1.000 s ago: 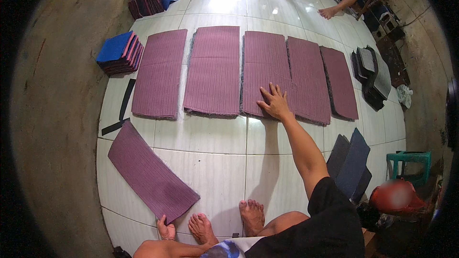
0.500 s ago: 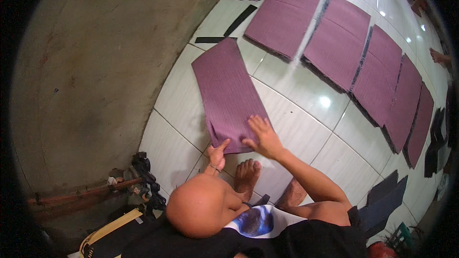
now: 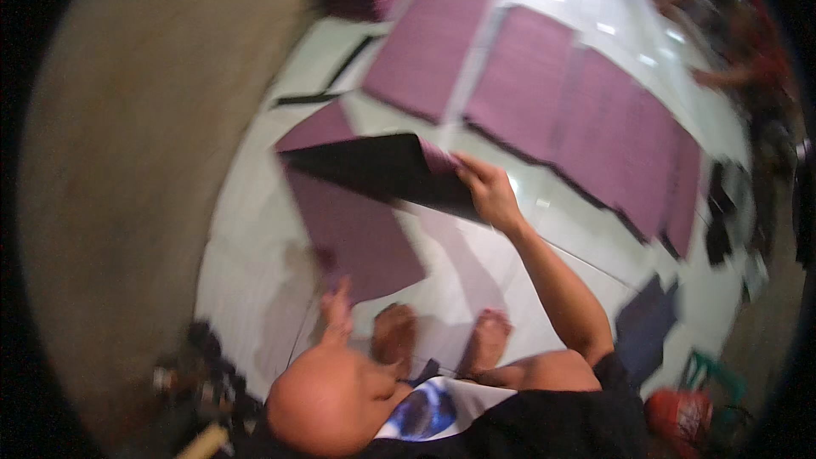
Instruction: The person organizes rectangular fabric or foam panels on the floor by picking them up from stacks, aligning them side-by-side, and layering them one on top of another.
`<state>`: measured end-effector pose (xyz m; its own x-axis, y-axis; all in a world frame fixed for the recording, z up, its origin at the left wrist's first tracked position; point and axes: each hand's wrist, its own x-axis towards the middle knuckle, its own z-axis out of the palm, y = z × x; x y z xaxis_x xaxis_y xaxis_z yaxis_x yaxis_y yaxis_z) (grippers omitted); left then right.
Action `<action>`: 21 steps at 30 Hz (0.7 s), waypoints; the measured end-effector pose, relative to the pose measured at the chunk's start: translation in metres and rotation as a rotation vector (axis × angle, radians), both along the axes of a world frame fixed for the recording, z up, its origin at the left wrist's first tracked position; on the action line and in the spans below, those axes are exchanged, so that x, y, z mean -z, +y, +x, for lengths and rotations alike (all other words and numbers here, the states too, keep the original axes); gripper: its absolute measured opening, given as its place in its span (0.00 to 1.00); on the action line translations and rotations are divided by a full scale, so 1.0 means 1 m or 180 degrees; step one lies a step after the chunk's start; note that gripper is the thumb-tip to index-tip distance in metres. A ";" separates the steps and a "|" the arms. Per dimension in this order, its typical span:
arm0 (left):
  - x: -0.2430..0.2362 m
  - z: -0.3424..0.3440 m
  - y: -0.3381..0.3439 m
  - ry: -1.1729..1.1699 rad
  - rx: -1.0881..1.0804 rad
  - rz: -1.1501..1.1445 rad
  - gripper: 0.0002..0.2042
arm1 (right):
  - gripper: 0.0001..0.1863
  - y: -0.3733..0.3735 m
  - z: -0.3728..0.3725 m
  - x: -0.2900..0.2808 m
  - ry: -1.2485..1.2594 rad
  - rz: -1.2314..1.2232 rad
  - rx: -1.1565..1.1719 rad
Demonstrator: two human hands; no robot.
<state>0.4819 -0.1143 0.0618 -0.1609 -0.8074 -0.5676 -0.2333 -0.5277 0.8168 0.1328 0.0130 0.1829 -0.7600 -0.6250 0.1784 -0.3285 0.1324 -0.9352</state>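
Holding a dark-backed purple mat (image 3: 378, 172) by its edge, the right hand (image 3: 476, 178) is right of the lower mat (image 3: 353, 234), whose long axis runs from the nearer left hand (image 3: 337, 306) toward the tiled floor's (image 3: 242, 238) wall-side edge; blur hides the left's grip.

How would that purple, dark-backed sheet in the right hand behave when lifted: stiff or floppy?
The purple sheet is probably bendy yet not limp: its edge curls beside the right hand, while the raised part spans fairly straight. It seems light, since one hand holds that end up.
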 end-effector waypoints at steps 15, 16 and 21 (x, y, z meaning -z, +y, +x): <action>0.025 0.037 -0.008 -0.0072 -0.0154 0.0014 0.22 | 0.14 0.325 -0.251 -0.319 0.2518 0.1058 0.1737; 0.026 0.038 -0.009 -0.0097 -0.0157 0.0005 0.22 | 0.15 0.334 -0.249 -0.301 0.2621 0.1230 0.1618; 0.031 0.041 -0.011 -0.0209 -0.0201 -0.0090 0.23 | 0.23 0.367 -0.214 -0.142 0.1740 0.1085 0.1518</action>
<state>0.5229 -0.1256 0.0306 -0.0724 -0.8306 -0.5522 -0.2538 -0.5201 0.8155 -0.0809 0.3804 0.3252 -0.8191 -0.3421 0.4606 -0.5645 0.6234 -0.5410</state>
